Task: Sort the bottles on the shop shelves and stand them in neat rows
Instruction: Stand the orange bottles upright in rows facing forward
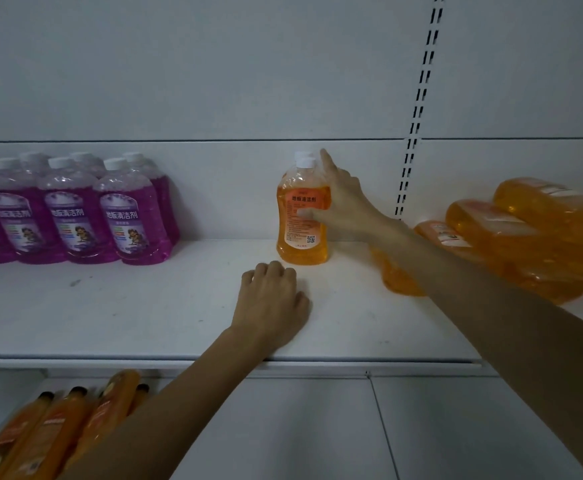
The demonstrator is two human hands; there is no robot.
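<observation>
the white shelf (pixel 144 306) fills your view. at its left the purple bottles (pixel 71 216) stand upright in close rows. at its right a heap of orange bottles (pixel 525 244) lies sideways, partly behind your right forearm. on the lower shelf (pixel 283 427), dark-capped orange bottles (pixel 51 431) lean together. one orange bottle (pixel 300 244) stands upright between the two groups, near the back — a second white cap (pixel 300 154) shows just behind it. your right hand (pixel 342 199) grasps this bottle, thumb across the label. your left hand (pixel 271 303) rests on the shelf just in front — fingers loosely curled, holding nothing.
</observation>
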